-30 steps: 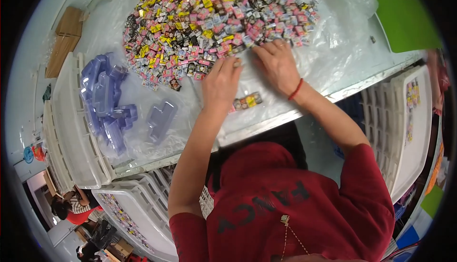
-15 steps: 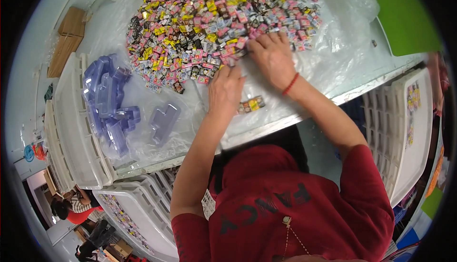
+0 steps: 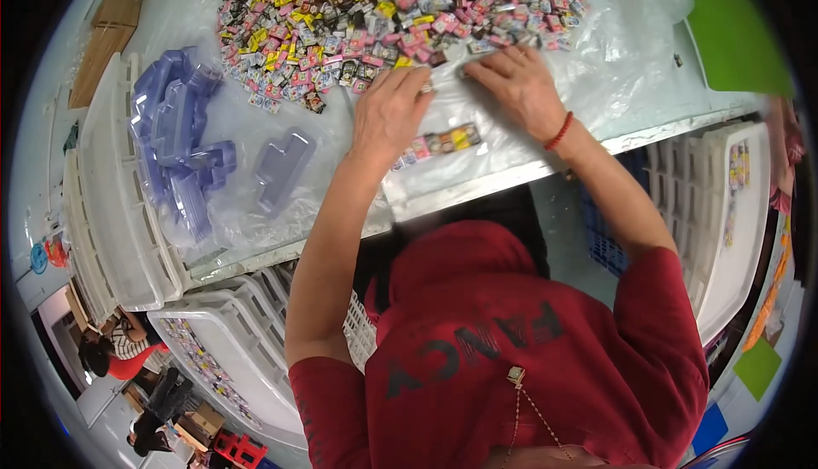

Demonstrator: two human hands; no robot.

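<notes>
A broad heap of small printed blocks (image 3: pixel 341 22), pink, yellow, black and pale blue, covers the far middle of the table. At the heap's near edge, my left hand (image 3: pixel 388 115) is closed, with a small pale block (image 3: pixel 428 87) showing at its thumb and fingertip. My right hand (image 3: pixel 524 94), with a red bracelet at the wrist, lies to the right with bent fingers apart; nothing shows in them, though its fingertips are near the heap. Between the hands and the table edge sits a short row of blocks (image 3: pixel 453 139), its left end partly hidden by my left hand.
Clear plastic sheeting (image 3: pixel 626 64) covers the tabletop. Stacked bluish plastic trays (image 3: pixel 175 120) and one single tray (image 3: pixel 284 166) lie at left. White crates (image 3: pixel 128 205) stand left, below and right of the table. A green board (image 3: pixel 733 26) is at far right; another person (image 3: pixel 123 341) is at lower left.
The whole view has shifted, moving the heap up. My hands have drawn apart and away from the heap. More of the block row's left part shows.
</notes>
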